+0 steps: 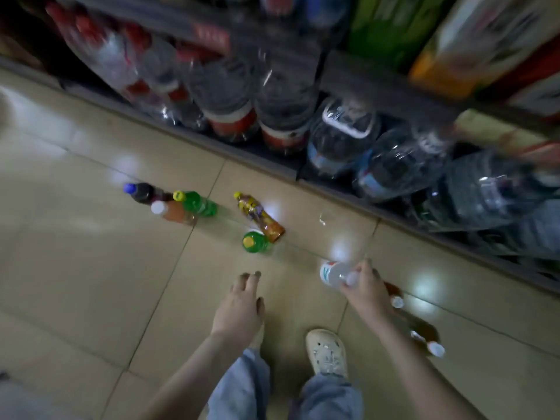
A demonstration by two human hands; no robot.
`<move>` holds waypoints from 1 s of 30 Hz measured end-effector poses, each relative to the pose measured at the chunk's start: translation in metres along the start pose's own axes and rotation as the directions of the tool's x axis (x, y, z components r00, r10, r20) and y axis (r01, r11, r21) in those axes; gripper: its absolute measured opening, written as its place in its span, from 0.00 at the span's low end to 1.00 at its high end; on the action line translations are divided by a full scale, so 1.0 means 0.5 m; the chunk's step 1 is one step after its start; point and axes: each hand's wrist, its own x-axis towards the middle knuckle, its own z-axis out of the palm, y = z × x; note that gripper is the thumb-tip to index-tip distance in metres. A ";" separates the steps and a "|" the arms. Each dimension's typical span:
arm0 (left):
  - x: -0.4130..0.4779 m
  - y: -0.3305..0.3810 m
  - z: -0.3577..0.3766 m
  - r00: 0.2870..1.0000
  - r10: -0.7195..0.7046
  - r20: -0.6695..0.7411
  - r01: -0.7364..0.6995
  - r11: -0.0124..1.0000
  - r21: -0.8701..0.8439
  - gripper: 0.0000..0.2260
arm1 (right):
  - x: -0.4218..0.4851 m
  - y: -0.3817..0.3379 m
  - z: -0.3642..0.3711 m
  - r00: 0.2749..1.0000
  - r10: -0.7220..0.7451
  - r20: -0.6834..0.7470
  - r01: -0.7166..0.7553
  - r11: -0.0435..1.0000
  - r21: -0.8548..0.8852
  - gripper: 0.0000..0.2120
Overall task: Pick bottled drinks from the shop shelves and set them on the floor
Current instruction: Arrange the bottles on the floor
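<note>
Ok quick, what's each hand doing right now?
Left hand: open, holding nothing.
Right hand: grips the clear bottle near its cap.

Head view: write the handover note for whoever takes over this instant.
Left hand: open, empty.
Right hand: grips the clear bottle by its cap end, tilted, seemingly not yet set down.
Done, on the floor: dark bottle, orange bottle, green bottle, yellow-label bottle, second green bottle; brown bottles beside the right arm.
Left: set the clear bottle down, then probably pick more from the shelves.
</note>
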 end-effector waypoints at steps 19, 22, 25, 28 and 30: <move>0.349 -0.124 0.047 0.951 -0.066 -0.301 0.084 0.995 0.047 0.16 | 0.356 -0.140 0.332 0.867 -0.497 0.019 0.447 0.761 -0.471 0.38; 0.347 -0.172 0.028 0.926 -0.085 -0.369 0.071 0.996 -0.050 0.14 | 0.432 -0.203 0.408 0.836 -0.544 0.077 0.525 0.751 -0.401 0.37; 0.360 -0.219 0.007 0.892 -0.127 -0.433 0.093 0.991 -0.099 0.13 | 0.495 -0.248 0.479 0.887 -0.446 0.120 0.459 0.822 -0.337 0.39; 0.370 -0.253 -0.002 0.854 -0.168 -0.492 0.119 0.985 -0.128 0.14 | 0.527 -0.266 0.517 0.951 -0.241 0.194 0.285 0.927 -0.244 0.33; 0.367 -0.256 0.003 0.832 -0.152 -0.533 0.108 0.988 -0.113 0.14 | 0.525 -0.260 0.522 0.953 -0.241 0.185 0.271 0.950 -0.156 0.25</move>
